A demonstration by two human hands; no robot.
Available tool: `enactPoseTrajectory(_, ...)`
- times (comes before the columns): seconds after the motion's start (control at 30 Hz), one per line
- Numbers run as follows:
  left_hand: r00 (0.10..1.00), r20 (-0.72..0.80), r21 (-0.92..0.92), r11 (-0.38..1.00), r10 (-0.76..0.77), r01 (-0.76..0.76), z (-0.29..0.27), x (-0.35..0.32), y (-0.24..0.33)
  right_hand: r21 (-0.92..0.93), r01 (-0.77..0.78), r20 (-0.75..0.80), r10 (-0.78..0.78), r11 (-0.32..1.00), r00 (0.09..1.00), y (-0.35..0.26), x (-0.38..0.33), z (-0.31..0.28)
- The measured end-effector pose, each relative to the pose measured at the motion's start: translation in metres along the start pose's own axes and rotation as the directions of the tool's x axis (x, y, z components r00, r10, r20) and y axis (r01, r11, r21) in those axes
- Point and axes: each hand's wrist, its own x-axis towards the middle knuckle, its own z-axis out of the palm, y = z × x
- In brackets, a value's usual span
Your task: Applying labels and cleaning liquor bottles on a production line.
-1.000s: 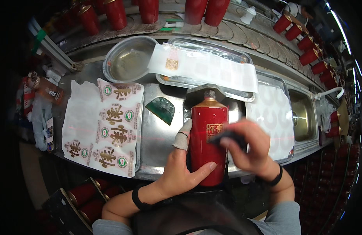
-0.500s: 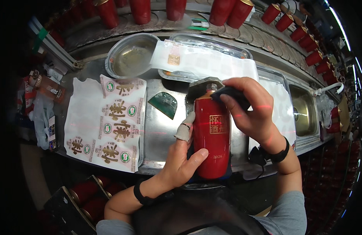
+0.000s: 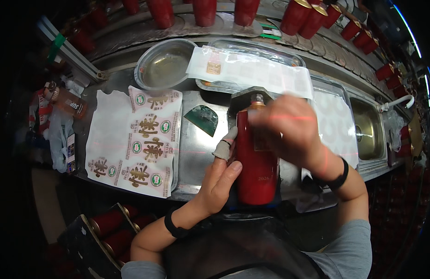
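Observation:
A glossy red bottle (image 3: pixel 256 179) with gold lettering and a clear threaded neck lies tilted in front of me, its neck away from me against a dark angular holder (image 3: pixel 250 94). My left hand (image 3: pixel 218 179) steadies its left side, thumb and fingers against it; a pale finger cot covers one fingertip. Over the bottle's upper right side, my right hand (image 3: pixel 289 128) is closed and smeared by motion. It hides the dark flat pad it held in the earlier frame, and much of the gold emblem. A dark green flat piece (image 3: pixel 202 120) lies left of the bottle.
A sheet of printed decals (image 3: pixel 147 139) lies at left, with a metal bowl (image 3: pixel 143 65) behind. A white decal strip (image 3: pixel 257 69) lies across a metal tray. At right are a sink (image 3: pixel 369 132) and tap (image 3: pixel 401 103). Red bottles (image 3: pixel 204 13) line a conveyor.
My right hand has swept down and left across the bottle's front, covering part of the gold emblem. My left hand stays at the bottle's side. The whole view has shifted slightly.

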Motion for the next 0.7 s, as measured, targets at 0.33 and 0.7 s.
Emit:
enactPoseTrajectory(0.33,1.0,0.012,-0.031,0.999,0.024,-0.024,0.005,0.004,0.002,0.243,-0.269,-0.258,0.329,0.932,0.908,-0.013,-0.047,0.0)
enactPoseTrajectory(0.7,0.996,0.027,0.076,0.994,0.082,-0.083,0.008,0.001,-0.004,0.559,-0.513,-0.3,0.736,0.651,0.607,0.005,-0.037,0.004)
